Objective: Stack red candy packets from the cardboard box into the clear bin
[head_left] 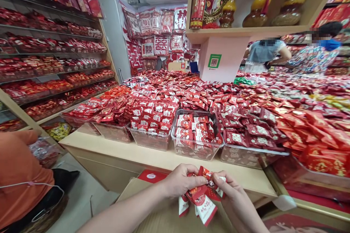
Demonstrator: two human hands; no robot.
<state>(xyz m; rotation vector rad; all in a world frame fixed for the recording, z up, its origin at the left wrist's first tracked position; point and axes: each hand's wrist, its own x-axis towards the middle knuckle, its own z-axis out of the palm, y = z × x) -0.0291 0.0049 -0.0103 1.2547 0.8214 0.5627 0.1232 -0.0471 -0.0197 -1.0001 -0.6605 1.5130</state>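
Note:
My left hand (179,182) is closed around several small red-and-white candy packets (203,209), its thumb pressed on top. Some of them hang below the fingers. Pinched close beside it, my right hand (232,189) grips the other side of the bunch, so the two hands nearly meet. Both are above a cardboard box (147,205) near the table's front edge. Just beyond them stands a clear plastic bin (197,149) holding upright rows of packets with the same red-and-white look. How many packets each hand has cannot be counted.
More clear bins (150,142) of red packets line the wooden table (109,153). Orange-red packets (319,149) are heaped at right. Stocked shelves (51,51) rise at left. A person in orange (22,167) is close on the left; two people (314,51) stand at far right.

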